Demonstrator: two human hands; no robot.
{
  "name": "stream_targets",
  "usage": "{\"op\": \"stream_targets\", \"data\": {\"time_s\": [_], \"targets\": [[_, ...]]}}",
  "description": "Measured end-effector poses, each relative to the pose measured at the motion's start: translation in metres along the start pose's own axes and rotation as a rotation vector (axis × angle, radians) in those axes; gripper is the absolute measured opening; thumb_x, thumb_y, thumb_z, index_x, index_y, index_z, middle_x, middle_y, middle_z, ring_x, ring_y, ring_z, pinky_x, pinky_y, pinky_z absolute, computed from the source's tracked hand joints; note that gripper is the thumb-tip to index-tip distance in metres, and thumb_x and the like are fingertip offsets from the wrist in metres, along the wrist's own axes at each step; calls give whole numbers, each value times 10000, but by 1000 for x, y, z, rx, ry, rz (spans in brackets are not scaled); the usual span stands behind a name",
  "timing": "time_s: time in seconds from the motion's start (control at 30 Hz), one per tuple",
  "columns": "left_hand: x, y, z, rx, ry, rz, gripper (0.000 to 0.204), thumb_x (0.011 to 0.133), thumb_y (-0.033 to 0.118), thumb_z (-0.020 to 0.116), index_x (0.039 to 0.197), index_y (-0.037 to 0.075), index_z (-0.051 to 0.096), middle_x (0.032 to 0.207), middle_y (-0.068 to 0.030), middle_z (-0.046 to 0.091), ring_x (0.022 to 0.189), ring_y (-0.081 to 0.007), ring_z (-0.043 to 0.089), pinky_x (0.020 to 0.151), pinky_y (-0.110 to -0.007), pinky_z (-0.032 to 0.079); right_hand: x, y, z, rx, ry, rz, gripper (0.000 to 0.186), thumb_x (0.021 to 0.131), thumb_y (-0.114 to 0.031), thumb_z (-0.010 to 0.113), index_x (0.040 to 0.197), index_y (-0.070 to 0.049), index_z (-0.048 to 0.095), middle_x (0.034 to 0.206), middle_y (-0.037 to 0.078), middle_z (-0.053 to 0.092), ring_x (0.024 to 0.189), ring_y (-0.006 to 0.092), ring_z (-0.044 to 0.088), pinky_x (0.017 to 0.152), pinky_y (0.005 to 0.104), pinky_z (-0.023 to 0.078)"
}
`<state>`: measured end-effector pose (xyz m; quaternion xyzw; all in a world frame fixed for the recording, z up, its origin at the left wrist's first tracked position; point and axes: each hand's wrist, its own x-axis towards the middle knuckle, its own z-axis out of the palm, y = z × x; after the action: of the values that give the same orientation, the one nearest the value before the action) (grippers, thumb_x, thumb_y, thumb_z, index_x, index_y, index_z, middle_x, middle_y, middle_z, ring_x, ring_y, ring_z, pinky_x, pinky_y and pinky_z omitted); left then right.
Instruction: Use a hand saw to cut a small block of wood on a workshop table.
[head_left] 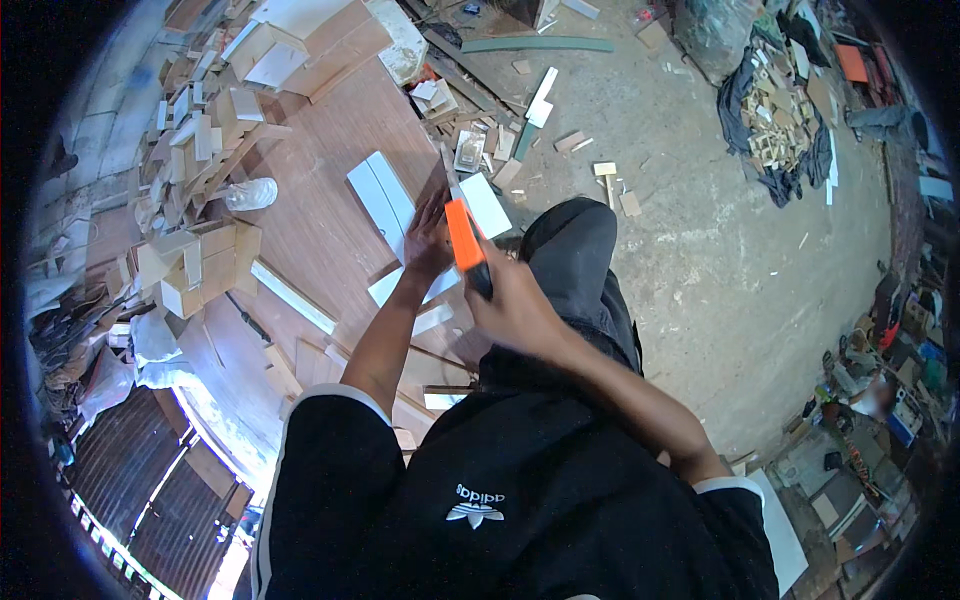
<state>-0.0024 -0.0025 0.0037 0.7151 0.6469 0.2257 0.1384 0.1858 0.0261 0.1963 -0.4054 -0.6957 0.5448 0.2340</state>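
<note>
My right hand (500,285) grips a saw with an orange and black handle (463,235), its narrow blade pointing up past my left hand. My left hand (430,230) lies just left of the saw, fingers stretched forward along a piece at the edge of the wooden work surface (310,170); what lies under the fingers is hard to make out. A long white board (380,195) lies left of my hand, a white square panel (485,205) right of the blade, and another white piece (384,285) below.
Stacked wooden pieces (200,255) and a clear plastic bottle (252,194) stand on the left. Offcuts (570,142) lie scattered on the concrete floor. A pile of scrap wood on dark cloth (775,115) is at upper right, clutter (870,400) along the right wall.
</note>
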Motion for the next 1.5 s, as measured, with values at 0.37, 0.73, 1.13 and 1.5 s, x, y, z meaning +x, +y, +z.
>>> {"op": "stream_targets", "data": {"time_s": [0.37, 0.73, 1.13, 1.5], "targets": [[7, 9, -11, 87, -57, 30, 702, 655, 249, 739, 1294, 70, 509, 1409, -114, 475, 1336, -251, 420, 1113, -408, 341, 19, 36, 7, 85, -4, 104, 335, 772, -3, 589, 1102, 26, 539, 743, 217, 578, 667, 270, 610, 655, 366, 482], [7, 13, -13, -63, -54, -18, 629, 667, 177, 701, 1267, 63, 552, 1401, -126, 482, 1347, -268, 403, 1123, -407, 329, 26, 23, 8, 109, 5, 152, 234, 795, -15, 602, 1013, 4, 518, 726, 166, 573, 652, 216, 595, 647, 345, 476], [14, 26, -26, -45, -332, -197, 903, 594, 444, 829, 1344, 95, 467, 1470, -139, 385, 1369, -277, 361, 1133, -401, 305, 133, 13, -2, 47, -191, 268, 176, 800, -69, 542, 938, 37, 518, 646, 101, 572, 450, 161, 524, 382, 341, 396], [6, 26, -25, 24, -247, -208, 839, 594, 547, 801, 1280, 137, 547, 1480, -128, 366, 1378, -277, 333, 1131, -391, 298, 150, -30, -12, 112, -313, 415, 176, 762, -60, 534, 675, 93, 543, 575, 155, 551, 463, 218, 558, 408, 362, 433]]}}
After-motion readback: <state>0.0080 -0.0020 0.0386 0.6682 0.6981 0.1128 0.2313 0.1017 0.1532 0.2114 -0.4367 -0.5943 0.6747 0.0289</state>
